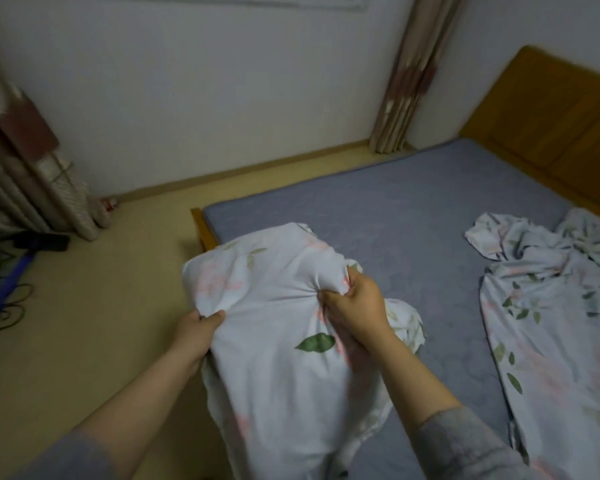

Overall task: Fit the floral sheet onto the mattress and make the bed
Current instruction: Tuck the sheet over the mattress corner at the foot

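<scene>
Both hands bunch the pale floral sheet (274,341): left hand (196,332) pinches its edge, right hand (355,306) clutches a gathered fold above the grey mattress (395,209).

left hand (194,336): fingers hidden behind the floral sheet (277,358); only the thumb shows
right hand (357,306): fingertips buried in the bunched sheet
floral sheet: runs off the bottom and right edges
mattress (378,209): near-left part hidden behind the held sheet
headboard (551,116): cut by the right edge
small object (110,203) by the skirting: too small to tell
left curtain (21,161): blurred, cropped
</scene>
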Demonstrator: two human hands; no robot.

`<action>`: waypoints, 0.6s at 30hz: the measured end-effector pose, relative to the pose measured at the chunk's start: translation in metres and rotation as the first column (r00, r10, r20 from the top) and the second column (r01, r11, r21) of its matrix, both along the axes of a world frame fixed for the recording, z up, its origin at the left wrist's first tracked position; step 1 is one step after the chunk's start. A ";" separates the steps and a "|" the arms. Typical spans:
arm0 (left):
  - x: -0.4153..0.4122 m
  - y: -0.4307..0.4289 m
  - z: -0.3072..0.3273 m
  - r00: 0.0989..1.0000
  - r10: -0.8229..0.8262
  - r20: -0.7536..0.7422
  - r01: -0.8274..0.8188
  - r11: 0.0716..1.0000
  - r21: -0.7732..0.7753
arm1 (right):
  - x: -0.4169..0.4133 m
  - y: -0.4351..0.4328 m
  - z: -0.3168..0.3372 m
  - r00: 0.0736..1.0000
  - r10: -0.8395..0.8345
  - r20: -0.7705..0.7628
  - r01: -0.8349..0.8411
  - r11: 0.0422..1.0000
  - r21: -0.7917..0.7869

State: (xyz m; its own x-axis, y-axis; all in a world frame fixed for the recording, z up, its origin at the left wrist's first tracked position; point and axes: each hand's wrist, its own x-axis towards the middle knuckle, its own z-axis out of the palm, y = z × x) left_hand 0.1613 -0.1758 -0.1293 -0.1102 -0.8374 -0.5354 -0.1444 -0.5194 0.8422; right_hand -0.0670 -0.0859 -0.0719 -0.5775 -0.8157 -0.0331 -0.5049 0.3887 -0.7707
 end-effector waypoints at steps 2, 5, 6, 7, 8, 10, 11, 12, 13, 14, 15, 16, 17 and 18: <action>0.025 -0.032 0.015 1.000 0.002 -0.004 -0.002 0.999 -0.039 | 0.024 -0.029 0.011 1.000 -0.011 0.011 0.011 0.999 -0.035; 0.053 -0.073 0.025 1.000 -0.010 -0.025 0.008 0.998 -0.067 | 0.050 -0.067 0.016 1.000 -0.006 0.015 0.007 0.996 -0.085; 0.060 -0.086 0.026 1.000 -0.004 -0.030 0.002 0.998 -0.067 | 0.057 -0.079 0.016 1.000 -0.003 0.007 0.003 0.995 -0.095; 0.069 -0.100 0.025 1.000 0.003 -0.024 -0.005 0.997 -0.071 | 0.064 -0.093 0.015 1.000 0.003 0.006 -0.002 0.995 -0.097; 0.077 -0.116 0.025 1.000 0.013 -0.023 -0.014 0.998 -0.065 | 0.071 -0.110 0.014 1.000 0.008 0.014 -0.006 0.995 -0.102; 0.085 -0.144 0.025 0.999 0.033 -0.028 -0.034 0.998 -0.046 | 0.078 -0.140 0.015 0.999 0.019 0.046 -0.015 0.995 -0.094; 0.087 -0.162 0.026 0.999 0.045 -0.024 -0.046 0.998 -0.045 | 0.081 -0.159 0.016 0.998 0.029 0.055 -0.024 0.996 -0.089; 0.088 -0.182 0.027 0.998 0.050 -0.022 -0.051 0.998 -0.046 | 0.081 -0.179 0.015 0.998 0.031 0.057 -0.026 0.995 -0.094; 0.087 -0.202 0.029 0.998 0.060 -0.021 -0.062 0.997 -0.055 | 0.081 -0.199 0.017 0.997 0.032 0.067 -0.025 0.994 -0.103; 0.087 -0.221 0.033 0.998 0.066 -0.017 -0.067 0.995 -0.068 | 0.080 -0.219 0.017 0.997 0.034 0.076 -0.025 0.993 -0.116; 0.086 -0.240 0.035 0.997 0.075 -0.014 -0.076 0.993 -0.085 | 0.080 -0.239 0.017 0.995 0.036 0.091 -0.025 0.992 -0.127; 0.085 -0.259 0.038 0.997 0.076 -0.007 -0.076 0.992 -0.101 | 0.078 -0.258 0.017 0.994 0.040 0.098 -0.026 0.990 -0.141; 0.084 -0.279 0.039 0.997 0.081 0.004 -0.080 0.990 -0.116 | 0.076 -0.277 0.016 0.993 0.041 0.106 -0.026 0.989 -0.144; 0.085 -0.295 0.040 0.997 0.080 0.019 -0.077 0.989 -0.124 | 0.075 -0.293 0.015 0.993 0.041 0.110 -0.025 0.989 -0.145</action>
